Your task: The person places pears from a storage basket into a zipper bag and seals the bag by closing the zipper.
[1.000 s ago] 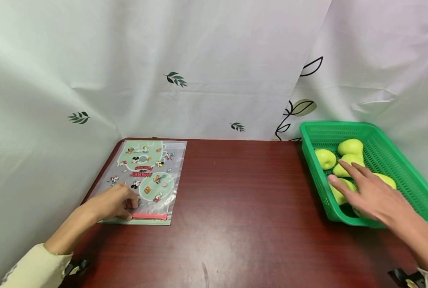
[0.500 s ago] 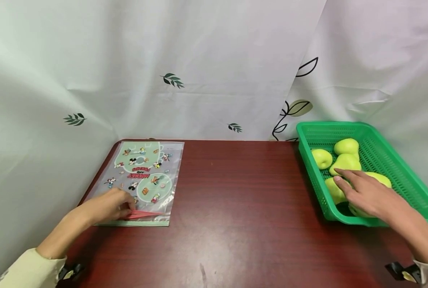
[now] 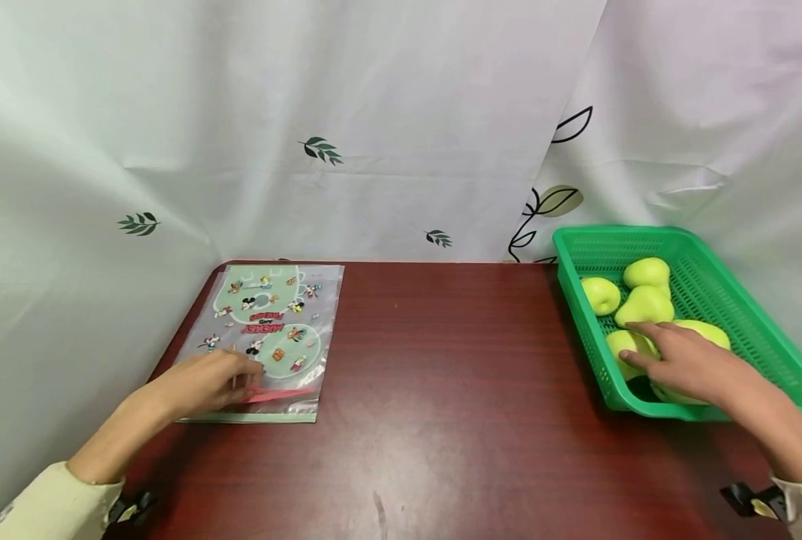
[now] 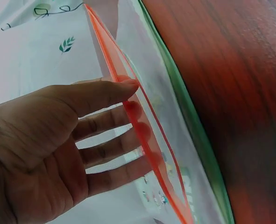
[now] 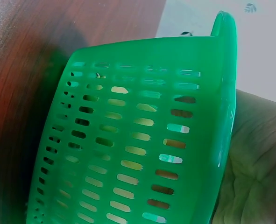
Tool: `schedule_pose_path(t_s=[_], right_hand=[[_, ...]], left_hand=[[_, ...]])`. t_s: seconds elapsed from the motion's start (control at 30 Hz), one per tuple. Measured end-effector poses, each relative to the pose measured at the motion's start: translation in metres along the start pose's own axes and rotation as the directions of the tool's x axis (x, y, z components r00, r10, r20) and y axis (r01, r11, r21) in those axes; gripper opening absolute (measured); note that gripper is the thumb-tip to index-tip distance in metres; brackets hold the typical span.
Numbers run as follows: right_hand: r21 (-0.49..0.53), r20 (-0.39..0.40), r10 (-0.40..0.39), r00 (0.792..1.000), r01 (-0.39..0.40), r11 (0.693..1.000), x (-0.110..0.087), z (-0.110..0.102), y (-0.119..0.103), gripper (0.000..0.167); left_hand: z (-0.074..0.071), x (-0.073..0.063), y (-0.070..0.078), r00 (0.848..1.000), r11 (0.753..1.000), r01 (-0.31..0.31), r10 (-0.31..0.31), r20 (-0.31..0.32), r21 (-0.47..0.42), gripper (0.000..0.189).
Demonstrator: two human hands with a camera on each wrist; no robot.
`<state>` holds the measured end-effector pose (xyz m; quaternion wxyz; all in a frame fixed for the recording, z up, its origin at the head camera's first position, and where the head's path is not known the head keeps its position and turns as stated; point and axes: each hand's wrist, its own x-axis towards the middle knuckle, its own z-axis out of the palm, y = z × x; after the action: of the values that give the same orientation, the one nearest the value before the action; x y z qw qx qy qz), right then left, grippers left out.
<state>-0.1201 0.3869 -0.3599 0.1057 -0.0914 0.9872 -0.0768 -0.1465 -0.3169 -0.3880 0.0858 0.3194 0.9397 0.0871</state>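
A clear zip bag (image 3: pixel 280 281) printed with cartoon figures lies flat at the table's left. My left hand (image 3: pixel 205 382) pinches its red zip strip (image 4: pixel 110 63); in the left wrist view the thumb is on the near side, the fingers behind, and the mouth stands parted. On the right is a green plastic basket (image 3: pixel 581 330) with several yellow-green pears (image 3: pixel 646 306). My right hand (image 3: pixel 698 365) reaches over its front wall, fingers extended above the nearest pears; whether they touch is unclear. In the right wrist view the basket wall hides the fingers.
The dark reddish-brown table (image 3: pixel 441 360) stretches between bag and basket. A white curtain (image 3: pixel 401 112) with leaf prints hangs along its back and sides. The basket's front corner rises beneath my right wrist.
My left hand has taken hold of the red zip strip and lifted it, parting the bag's mouth. My right hand has lowered toward the front pears. The head view has shifted slightly.
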Motion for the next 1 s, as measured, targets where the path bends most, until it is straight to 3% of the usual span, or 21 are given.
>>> schedule_pose_path(t_s=[0.2, 0.5, 0.6, 0.83, 1.0], right_hand=[[-0.018, -0.009, -0.024, 1.0, 0.024, 1.0, 0.004, 0.0, 0.002, 0.076], [0.003, -0.013, -0.052, 0.999, 0.052, 0.999, 0.008, 0.0, -0.001, 0.075], [0.006, -0.027, -0.061, 0.998, 0.061, 0.998, 0.008, 0.0, -0.001, 0.075], [0.008, -0.059, -0.081, 0.995, 0.082, 0.997, 0.006, 0.0, 0.001, 0.075], [0.004, -0.075, -0.095, 0.993, 0.096, 0.995, 0.007, 0.003, 0.003, 0.079]], left_hand=[[-0.005, 0.005, 0.01, 0.999, 0.995, 0.036, -0.037, 0.006, 0.092, 0.034], [-0.012, 0.018, 0.021, 0.999, 1.0, 0.03, -0.03, 0.025, -0.007, 0.031], [-0.014, 0.021, 0.022, 0.999, 0.999, -0.002, 0.004, 0.037, -0.05, 0.03], [-0.014, 0.031, 0.023, 0.989, 0.979, -0.15, 0.15, -0.011, -0.137, 0.034], [-0.013, 0.036, 0.024, 0.986, 0.974, -0.168, 0.168, -0.015, -0.151, 0.039]])
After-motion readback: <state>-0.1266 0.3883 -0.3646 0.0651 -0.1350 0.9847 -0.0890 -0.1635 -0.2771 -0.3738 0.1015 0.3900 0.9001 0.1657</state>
